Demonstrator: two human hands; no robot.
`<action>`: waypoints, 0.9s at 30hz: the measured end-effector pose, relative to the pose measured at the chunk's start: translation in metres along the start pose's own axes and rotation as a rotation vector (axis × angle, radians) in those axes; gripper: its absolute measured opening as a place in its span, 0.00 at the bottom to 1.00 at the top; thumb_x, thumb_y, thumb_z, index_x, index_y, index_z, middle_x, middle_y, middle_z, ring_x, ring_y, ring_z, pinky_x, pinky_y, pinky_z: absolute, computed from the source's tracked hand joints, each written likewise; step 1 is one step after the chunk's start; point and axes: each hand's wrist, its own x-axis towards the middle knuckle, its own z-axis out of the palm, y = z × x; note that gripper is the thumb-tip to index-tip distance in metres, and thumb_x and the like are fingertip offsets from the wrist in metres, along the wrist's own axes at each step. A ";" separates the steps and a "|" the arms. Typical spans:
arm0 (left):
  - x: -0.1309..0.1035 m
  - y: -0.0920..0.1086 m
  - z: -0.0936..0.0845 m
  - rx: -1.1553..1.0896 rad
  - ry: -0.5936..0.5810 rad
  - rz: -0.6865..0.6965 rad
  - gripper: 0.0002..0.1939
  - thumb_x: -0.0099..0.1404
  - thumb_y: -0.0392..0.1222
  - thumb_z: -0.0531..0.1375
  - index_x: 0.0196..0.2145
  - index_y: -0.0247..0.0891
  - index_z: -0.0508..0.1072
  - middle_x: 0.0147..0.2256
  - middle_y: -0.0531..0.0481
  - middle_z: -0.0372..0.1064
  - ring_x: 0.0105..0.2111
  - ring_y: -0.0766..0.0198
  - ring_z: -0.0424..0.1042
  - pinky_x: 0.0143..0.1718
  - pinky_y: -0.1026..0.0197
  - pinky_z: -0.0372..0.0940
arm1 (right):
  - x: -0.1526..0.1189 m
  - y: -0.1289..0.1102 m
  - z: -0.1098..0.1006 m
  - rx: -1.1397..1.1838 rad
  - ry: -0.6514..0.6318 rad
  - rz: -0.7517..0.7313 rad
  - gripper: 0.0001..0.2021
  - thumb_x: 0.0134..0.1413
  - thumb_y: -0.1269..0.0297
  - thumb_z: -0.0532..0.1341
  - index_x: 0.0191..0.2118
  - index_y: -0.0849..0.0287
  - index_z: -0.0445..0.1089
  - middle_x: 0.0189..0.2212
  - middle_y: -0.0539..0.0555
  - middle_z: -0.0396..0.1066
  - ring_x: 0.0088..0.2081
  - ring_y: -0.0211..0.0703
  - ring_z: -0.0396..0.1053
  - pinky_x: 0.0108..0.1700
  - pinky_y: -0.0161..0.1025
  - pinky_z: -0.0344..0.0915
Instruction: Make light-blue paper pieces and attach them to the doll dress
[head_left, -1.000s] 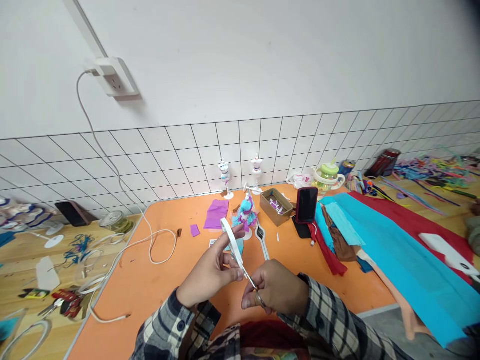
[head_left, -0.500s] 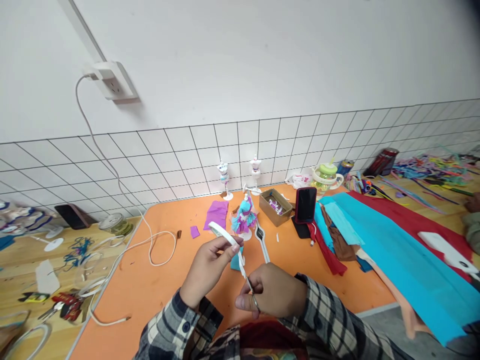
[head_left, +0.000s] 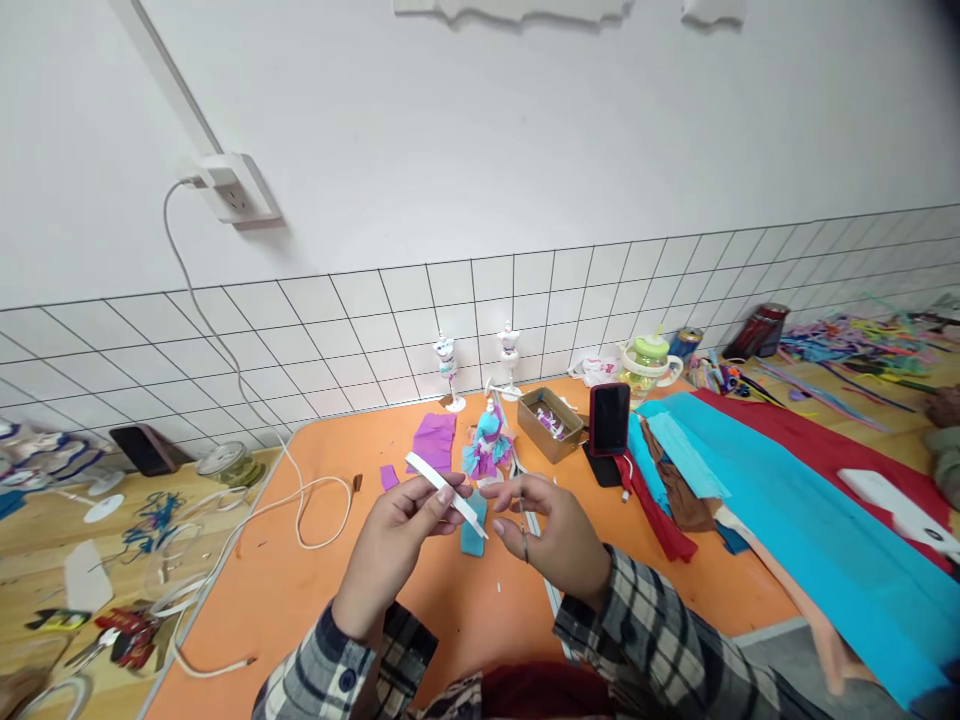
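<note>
A white strip point(head_left: 447, 493) is pinched between the thumb and fingers of my left hand point(head_left: 399, 530), slanting down to the right. My right hand point(head_left: 553, 535) is just right of the strip's lower end, with small scissors point(head_left: 523, 530) hanging on its fingers and its thumb and forefinger apart. Beyond the hands stands a small dress form point(head_left: 489, 445) in a blue and purple ruffled dress. A teal fabric piece point(head_left: 473, 535) lies under the strip, and purple fabric point(head_left: 433, 442) lies behind my left hand.
Two small mannequins point(head_left: 445, 360) stand by the wall. A cardboard box point(head_left: 551, 447), a propped phone point(head_left: 609, 420) and a lidded jug point(head_left: 648, 365) are at the back right. Blue fabric point(head_left: 795, 500) covers the right side. A white cable point(head_left: 304, 500) loops at left.
My right hand has turned and lifted, drawing the scissors off the strip's end. The strip looks shorter, and a tiny white scrap now lies on the orange table. The view has tilted up slightly.
</note>
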 end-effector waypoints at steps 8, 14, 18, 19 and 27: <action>-0.005 -0.002 -0.001 -0.043 -0.045 -0.041 0.18 0.61 0.49 0.62 0.45 0.36 0.75 0.32 0.47 0.74 0.28 0.67 0.71 0.30 0.67 0.68 | 0.011 0.009 0.016 0.187 -0.001 0.073 0.12 0.45 0.69 0.63 0.26 0.55 0.55 0.32 0.53 0.74 0.37 0.44 0.72 0.45 0.43 0.66; -0.002 -0.004 0.001 -0.085 -0.018 -0.019 0.17 0.61 0.48 0.62 0.45 0.36 0.74 0.32 0.49 0.73 0.23 0.69 0.69 0.25 0.68 0.65 | 0.006 0.018 0.033 0.389 -0.039 0.156 0.14 0.44 0.66 0.64 0.26 0.55 0.54 0.29 0.51 0.72 0.32 0.42 0.69 0.37 0.39 0.65; 0.000 -0.005 -0.001 -0.017 -0.022 -0.010 0.18 0.60 0.50 0.62 0.43 0.36 0.75 0.28 0.50 0.72 0.24 0.67 0.69 0.23 0.67 0.64 | 0.006 0.015 0.034 0.314 -0.030 0.136 0.13 0.42 0.67 0.65 0.26 0.56 0.56 0.27 0.49 0.68 0.30 0.39 0.66 0.36 0.37 0.63; 0.001 -0.006 -0.001 0.010 -0.005 -0.009 0.18 0.60 0.50 0.62 0.42 0.36 0.75 0.30 0.49 0.72 0.26 0.66 0.70 0.25 0.67 0.65 | 0.006 0.014 0.033 0.284 -0.045 0.130 0.13 0.41 0.68 0.65 0.26 0.56 0.56 0.27 0.49 0.68 0.30 0.39 0.66 0.36 0.37 0.63; 0.000 -0.010 0.002 0.019 -0.033 -0.073 0.18 0.59 0.52 0.61 0.42 0.37 0.72 0.41 0.45 0.73 0.36 0.59 0.73 0.35 0.60 0.69 | 0.006 0.012 0.020 0.016 -0.139 0.081 0.08 0.43 0.74 0.59 0.26 0.57 0.58 0.29 0.49 0.72 0.34 0.40 0.70 0.40 0.36 0.64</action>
